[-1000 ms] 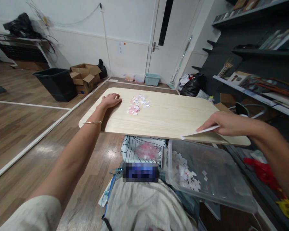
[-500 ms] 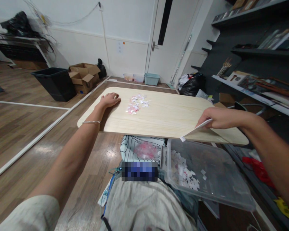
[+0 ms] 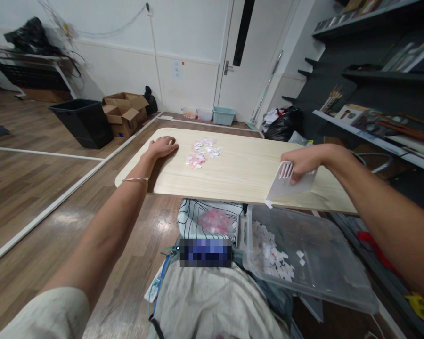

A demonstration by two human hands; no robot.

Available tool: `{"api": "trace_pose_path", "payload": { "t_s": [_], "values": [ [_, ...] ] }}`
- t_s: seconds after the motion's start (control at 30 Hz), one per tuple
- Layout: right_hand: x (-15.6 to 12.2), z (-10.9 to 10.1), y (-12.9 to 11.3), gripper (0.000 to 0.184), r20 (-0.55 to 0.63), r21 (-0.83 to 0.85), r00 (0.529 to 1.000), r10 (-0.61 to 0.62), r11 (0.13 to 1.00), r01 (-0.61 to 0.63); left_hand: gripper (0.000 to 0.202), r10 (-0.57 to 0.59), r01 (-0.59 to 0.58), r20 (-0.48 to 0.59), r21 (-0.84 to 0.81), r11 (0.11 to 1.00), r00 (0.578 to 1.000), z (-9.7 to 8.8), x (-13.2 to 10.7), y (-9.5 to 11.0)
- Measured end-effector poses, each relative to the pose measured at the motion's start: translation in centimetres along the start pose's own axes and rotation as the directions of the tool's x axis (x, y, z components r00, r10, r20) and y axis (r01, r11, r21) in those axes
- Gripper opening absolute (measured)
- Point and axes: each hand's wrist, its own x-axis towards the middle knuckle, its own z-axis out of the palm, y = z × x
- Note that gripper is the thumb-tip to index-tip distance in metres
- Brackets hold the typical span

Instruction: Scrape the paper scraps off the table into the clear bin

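Observation:
My left hand [image 3: 161, 146] lies flat, fingers together, on the far left part of a light wooden tabletop [image 3: 240, 174]. Just right of it sits a small heap of pink and white paper bits [image 3: 202, 153]. My right hand [image 3: 300, 165] grips a flat white plastic scraper [image 3: 286, 187] and holds it tilted up at the table's near right edge. Below that edge, beside my lap, rests a clear plastic bin [image 3: 314, 263] with several white paper bits [image 3: 272, 254] in it.
A black bin [image 3: 83, 122] and cardboard boxes [image 3: 124, 113] stand on the wood floor at left. A white door [image 3: 249, 56] is behind the table. Dark shelves [image 3: 374, 84] with books line the right wall. Black bags [image 3: 284, 125] lie beyond the table.
My right hand has moved left along the table's near edge and turned the white scraper from lying flat to standing tilted up. My left hand has stayed in place.

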Motion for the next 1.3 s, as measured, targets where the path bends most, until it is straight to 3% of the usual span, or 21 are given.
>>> {"api": "trace_pose_path", "payload": {
  "t_s": [0.33, 0.43, 0.5, 0.57, 0.63, 0.7, 0.77, 1.03, 1.17, 1.3],
  "values": [
    [1.0, 0.0, 0.3, 0.046, 0.07, -0.06, 0.986, -0.149, 0.986, 0.153, 0.071, 0.007, -0.007, 0.009, -0.027, 1.0, 1.0, 0.2, 0.3, -0.3],
    [0.9, -0.1, 1.1, 0.049, 0.069, 0.001, 0.983, -0.169, 0.986, 0.169, 0.07, -0.003, 0.004, 0.01, -0.014, 1.0, 1.0, 0.2, 0.3, -0.3],
    [0.8, -0.2, 1.9, 0.048, 0.002, 0.067, 0.991, -0.136, 0.988, 0.136, 0.071, -0.004, 0.004, 0.014, -0.007, 1.0, 1.0, 0.2, 0.3, -0.3],
    [0.9, -0.6, 2.5, 0.043, -0.137, 0.087, 0.988, -0.076, 0.992, 0.088, 0.071, 0.003, -0.003, 0.017, -0.008, 1.0, 1.0, 0.2, 0.2, -0.3],
    [1.6, -1.1, 2.3, 0.033, -0.313, 0.037, 0.95, 0.005, 0.999, 0.007, 0.07, 0.013, -0.012, 0.015, -0.018, 1.0, 1.0, 0.1, 0.2, -0.2],
    [2.8, -1.6, 1.2, 0.023, -0.451, -0.042, 0.89, 0.069, 0.994, -0.098, 0.069, 0.014, -0.014, 0.006, -0.025, 1.0, 1.0, 0.1, 0.1, -0.2],
    [4.2, -2.0, -0.7, 0.016, -0.495, -0.113, 0.867, 0.06, 0.985, -0.132, 0.068, 0.007, -0.007, 0.0, -0.023, 1.0, 1.0, 0.0, 0.0, -0.1],
    [7.5, -2.3, -8.1, 0.029, -0.589, -0.199, 0.798, -0.127, 0.98, 0.01, 0.066, 0.006, -0.007, -0.01, -0.022, 1.0, 1.0, -0.1, -0.2, 0.1],
    [8.2, -2.0, -9.5, 0.03, -0.578, -0.249, 0.796, -0.179, 0.968, 0.036, 0.063, 0.002, -0.002, -0.005, -0.012, 1.0, 1.0, -0.1, -0.2, 0.1],
    [7.5, -1.5, -8.8, 0.026, -0.537, -0.198, 0.821, -0.197, 0.975, 0.104, 0.063, -0.007, 0.007, -0.001, -0.002, 1.0, 1.0, -0.2, -0.2, 0.1]
  ]
}}
